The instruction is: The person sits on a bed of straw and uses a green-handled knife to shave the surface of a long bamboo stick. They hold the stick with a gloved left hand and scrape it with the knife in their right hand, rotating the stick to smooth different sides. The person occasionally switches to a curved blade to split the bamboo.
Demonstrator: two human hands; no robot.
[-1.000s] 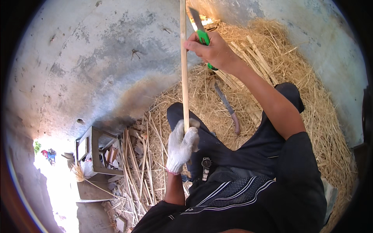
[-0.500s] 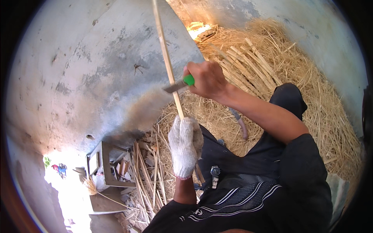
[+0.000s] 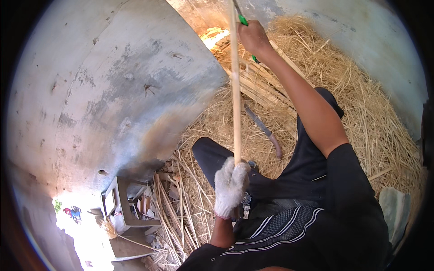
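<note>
My left hand (image 3: pixel 230 186), in a white knitted glove, grips the lower end of a long pale cane stick (image 3: pixel 235 90) that stands nearly upright. My bare right hand (image 3: pixel 254 37) is raised near the top of the stick and holds a knife with a green handle (image 3: pixel 243 21); its blade is mostly out of view at the top edge. I sit on a heap of straw (image 3: pixel 361 117) in dark trousers.
A curved sickle-like blade (image 3: pixel 264 131) lies on the straw ahead of my knee. Split cane strips (image 3: pixel 172 212) lie at lower left beside a small wooden frame (image 3: pixel 120 203). A grey concrete wall (image 3: pixel 99 90) rises at left.
My right hand with the knife has slid up along the stick from its middle to near the top. The stick has swung back to nearly upright. The gloved left hand kept its grip.
</note>
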